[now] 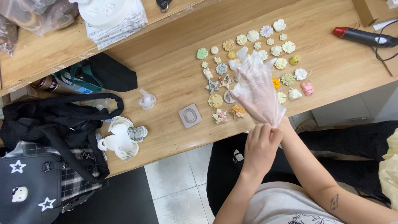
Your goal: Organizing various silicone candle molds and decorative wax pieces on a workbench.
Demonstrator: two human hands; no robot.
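Here, in the head view, the right hand point(257, 85) is spread flat inside a thin clear plastic glove point(265, 105), fingers open and pointing away toward the far edge of the worktop point(174, 79). The glove's long axis runs from the wrist at the near edge up over the small moulded flower pieces point(271, 52) laid out in rows. The left hand point(261, 145) sits just below the near edge, nearer the body, its fingers pinched shut on the glove's cuff at the right wrist. So the cuff lies directly at the left fingertips, touching them, with the rest of the glove stretching away from them. Whether the glove is fully seated over every fingertip is hard to tell through the film. Toward the left edge lie a grey square mould point(190, 115), white round moulds point(122, 139) and a black bag point(49, 124); a heat gun point(365, 36) rests near the far right corner.
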